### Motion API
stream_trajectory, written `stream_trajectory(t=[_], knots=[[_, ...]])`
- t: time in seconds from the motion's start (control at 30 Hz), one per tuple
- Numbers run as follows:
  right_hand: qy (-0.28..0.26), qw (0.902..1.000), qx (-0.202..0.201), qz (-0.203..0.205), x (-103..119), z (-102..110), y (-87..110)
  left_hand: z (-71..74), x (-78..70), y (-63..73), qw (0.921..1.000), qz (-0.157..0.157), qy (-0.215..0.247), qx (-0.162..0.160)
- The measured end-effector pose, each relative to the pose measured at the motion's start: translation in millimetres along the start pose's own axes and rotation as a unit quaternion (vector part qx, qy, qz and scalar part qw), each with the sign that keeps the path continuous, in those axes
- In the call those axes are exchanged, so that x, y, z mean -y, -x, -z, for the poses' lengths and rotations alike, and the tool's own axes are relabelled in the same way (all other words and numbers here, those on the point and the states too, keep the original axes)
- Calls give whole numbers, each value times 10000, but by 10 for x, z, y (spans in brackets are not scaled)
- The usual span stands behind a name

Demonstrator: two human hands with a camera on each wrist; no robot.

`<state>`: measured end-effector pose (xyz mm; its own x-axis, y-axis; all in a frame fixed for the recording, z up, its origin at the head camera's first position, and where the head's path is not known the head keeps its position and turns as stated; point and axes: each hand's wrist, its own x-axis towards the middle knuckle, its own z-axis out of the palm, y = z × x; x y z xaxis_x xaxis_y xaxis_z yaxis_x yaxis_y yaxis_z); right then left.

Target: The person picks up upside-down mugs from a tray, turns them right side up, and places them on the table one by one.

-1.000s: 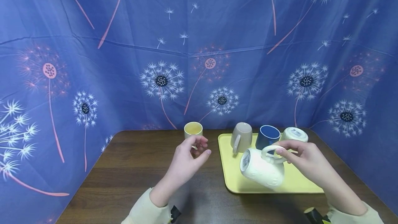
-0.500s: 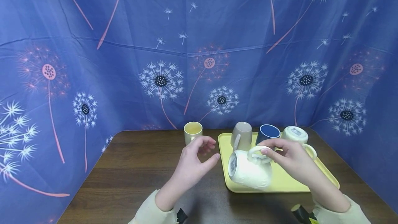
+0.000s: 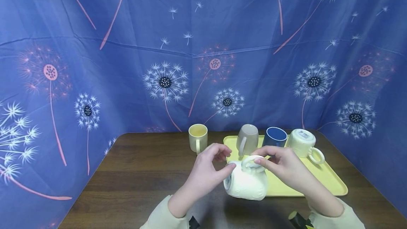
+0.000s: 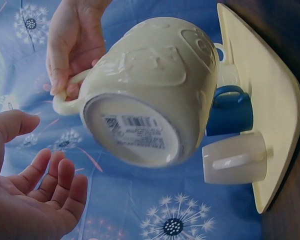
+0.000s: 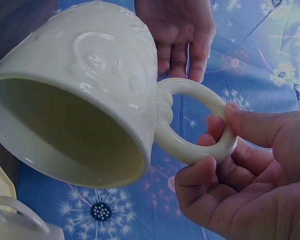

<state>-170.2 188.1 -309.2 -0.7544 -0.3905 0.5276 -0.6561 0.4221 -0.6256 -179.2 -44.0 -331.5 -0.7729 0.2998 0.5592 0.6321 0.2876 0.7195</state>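
Observation:
A cream mug (image 3: 248,186) with raised patterns hangs tilted on its side over the tray's front left part. My right hand (image 3: 284,167) pinches its ring-shaped handle (image 5: 197,100) between thumb and fingers. The mug's mouth (image 5: 65,130) faces the right wrist camera, while its labelled base (image 4: 132,130) faces my left hand (image 3: 211,172). That left hand is held just beside the base, fingers relaxed and spread from the thumb, holding nothing. In the left wrist view its fingers (image 4: 57,185) are apart from the mug.
On the yellow tray (image 3: 330,186) are an upside-down grey mug (image 3: 249,137), a blue mug (image 3: 275,137) and an upside-down cream mug (image 3: 300,144). A yellow mug (image 3: 198,139) stands upright on the wooden table (image 3: 143,172), left of the tray. A blue dandelion-print cloth (image 3: 127,91) hangs behind.
My right hand has carried the cream mug leftward and slightly down. My left hand has moved right toward the mug's base, uncovering the yellow mug's handle.

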Motion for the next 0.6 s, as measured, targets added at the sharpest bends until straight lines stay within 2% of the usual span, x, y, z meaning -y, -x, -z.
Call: stream_trajectory(t=[0.33,0.6], knots=[[-249,9994,134,-204,50,-90,-18,-122,12,1,9999,40,57,141],[-169,9990,124,-404,63,-144,-35,-179,36,12,9997,83,13,240]])
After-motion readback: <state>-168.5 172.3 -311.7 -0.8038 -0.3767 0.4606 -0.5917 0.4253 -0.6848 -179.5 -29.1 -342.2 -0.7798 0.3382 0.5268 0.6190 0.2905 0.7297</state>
